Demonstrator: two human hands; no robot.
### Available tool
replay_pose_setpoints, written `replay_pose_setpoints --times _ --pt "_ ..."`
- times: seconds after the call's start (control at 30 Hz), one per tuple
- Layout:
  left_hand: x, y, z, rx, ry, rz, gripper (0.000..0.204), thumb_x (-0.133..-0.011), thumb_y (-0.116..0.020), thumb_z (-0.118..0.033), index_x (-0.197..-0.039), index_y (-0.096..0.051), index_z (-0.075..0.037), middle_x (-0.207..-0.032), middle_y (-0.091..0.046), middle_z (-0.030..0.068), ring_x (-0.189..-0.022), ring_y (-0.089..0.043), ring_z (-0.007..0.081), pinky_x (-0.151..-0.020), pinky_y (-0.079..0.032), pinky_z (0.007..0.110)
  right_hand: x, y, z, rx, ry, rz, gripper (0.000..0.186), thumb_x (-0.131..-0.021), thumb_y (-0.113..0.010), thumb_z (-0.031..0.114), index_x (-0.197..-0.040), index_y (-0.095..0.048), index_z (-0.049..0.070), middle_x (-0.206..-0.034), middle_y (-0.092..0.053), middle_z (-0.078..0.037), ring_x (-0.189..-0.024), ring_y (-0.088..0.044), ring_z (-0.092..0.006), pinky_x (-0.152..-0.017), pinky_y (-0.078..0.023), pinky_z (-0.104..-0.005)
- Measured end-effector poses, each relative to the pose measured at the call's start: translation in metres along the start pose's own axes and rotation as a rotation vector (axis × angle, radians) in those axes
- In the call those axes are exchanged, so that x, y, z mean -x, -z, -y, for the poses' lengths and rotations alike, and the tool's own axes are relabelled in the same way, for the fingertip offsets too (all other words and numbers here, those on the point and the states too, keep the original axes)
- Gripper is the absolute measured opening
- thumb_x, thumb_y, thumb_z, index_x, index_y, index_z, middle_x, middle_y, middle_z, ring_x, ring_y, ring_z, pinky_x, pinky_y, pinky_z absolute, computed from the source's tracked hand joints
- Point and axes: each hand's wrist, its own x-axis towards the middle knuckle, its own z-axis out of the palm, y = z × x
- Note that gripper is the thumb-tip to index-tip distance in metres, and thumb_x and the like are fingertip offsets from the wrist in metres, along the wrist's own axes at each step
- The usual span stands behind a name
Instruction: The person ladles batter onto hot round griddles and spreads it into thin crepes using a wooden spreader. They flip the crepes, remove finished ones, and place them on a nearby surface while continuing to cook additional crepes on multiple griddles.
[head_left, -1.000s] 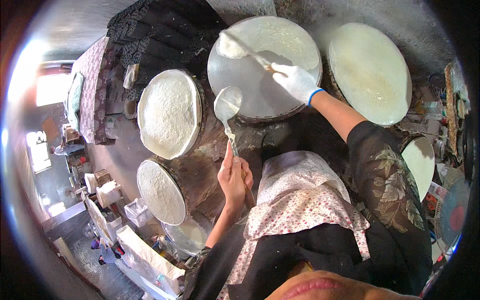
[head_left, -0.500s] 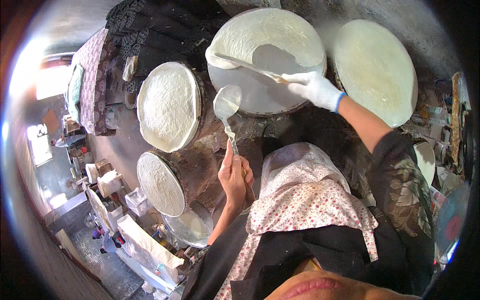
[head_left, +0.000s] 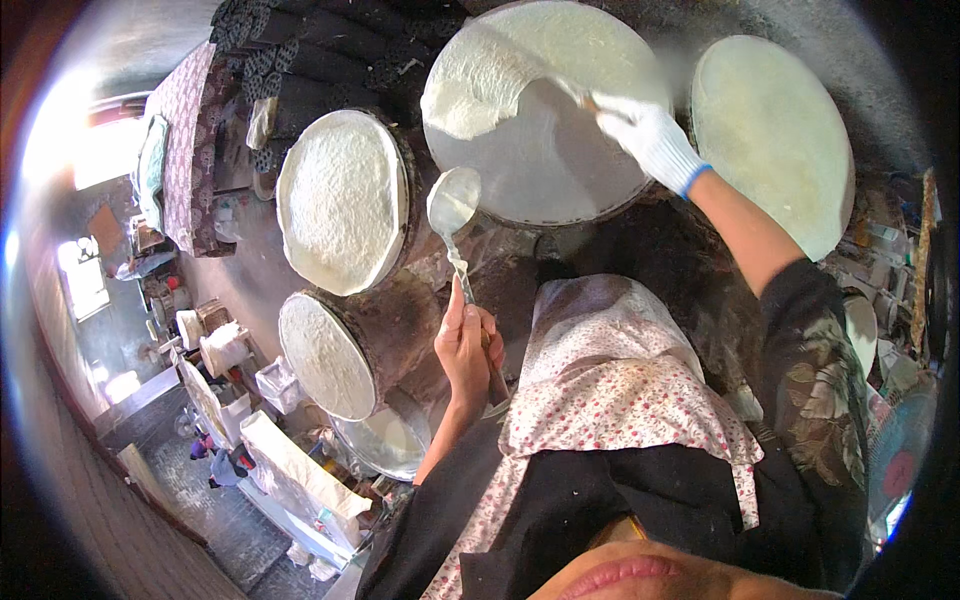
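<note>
White batter (head_left: pixel 478 88) is covering more of the middle griddle (head_left: pixel 560 170) than it was a second ago: the pale sheet, which lay only in a small patch near the top left edge, is now curving around the left and upper rim, while the centre and lower right are still showing bare grey metal. The right hand (head_left: pixel 652 140), in a white knitted glove with a blue cuff, is closed around the handle of a spreader (head_left: pixel 568 92) and has been travelling from the left of the plate toward its upper right, dragging the batter thin as it goes. By that reckoning the coating is roughly half laid, and the wet edge is looking ragged where the tool last passed.

The left hand (head_left: pixel 468 345), bare, is staying low in front of the apron, fingers wrapped tightly around the long stem of a metal ladle (head_left: pixel 452 200). Its round bowl is hovering just off the lower left rim of the middle griddle, smeared with a little batter, and has hardly shifted.

Three other round plates are carrying full coats. The one at the left (head_left: pixel 340 200) is looking rough and bubbled, the smaller one below it (head_left: pixel 322 355) grainy, and the one at the right (head_left: pixel 775 135) smooth and creamy. Dark, soot-crusted stoves are holding them. A flowered cloth apron (head_left: pixel 620 390) is lying soft and wrinkled over the person's lap.
</note>
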Motion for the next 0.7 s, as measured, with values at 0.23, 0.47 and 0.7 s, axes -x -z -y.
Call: replay_pose_setpoints --times 0.23,0.47,0.7 --pt "0.003 -0.003 -0.008 0.051 0.061 -0.096 0.050 -0.113 -0.047 -0.008 -0.162 -0.043 -0.010 -0.075 -0.054 0.0008 -0.048 -0.047 0.0066 -0.040 -0.038 0.022 0.008 0.010 0.014 0.101 -0.022 0.374 0.042 -0.100 -0.068 0.034 -0.139 -0.070 0.018 -0.135 -0.072 -0.011 -0.117 -0.071 -0.0245 -0.104 -0.052 -0.0340" --pt "-0.085 0.000 -0.032 -0.333 -0.332 -0.049 0.049 -0.113 -0.044 -0.009 -0.163 -0.041 -0.009 -0.070 -0.049 -0.0022 -0.047 -0.044 0.0057 -0.041 -0.040 0.022 -0.038 -0.005 0.024 0.110 0.297 0.197 0.044 -0.102 -0.064 0.036 -0.143 -0.067 0.020 -0.136 -0.072 -0.011 -0.118 -0.071 -0.0286 -0.104 -0.052 -0.0362" --pt "-0.136 -0.015 -0.029 -0.215 -0.292 -0.023 0.052 -0.112 -0.047 -0.006 -0.163 -0.041 -0.013 -0.076 -0.054 -0.0006 -0.053 -0.046 0.0051 -0.044 -0.041 0.023 0.022 0.034 0.006 0.572 0.158 0.437 0.045 -0.101 -0.064 0.041 -0.142 -0.067 0.023 -0.121 -0.076 -0.014 -0.106 -0.075 -0.0314 -0.094 -0.056 -0.0385"
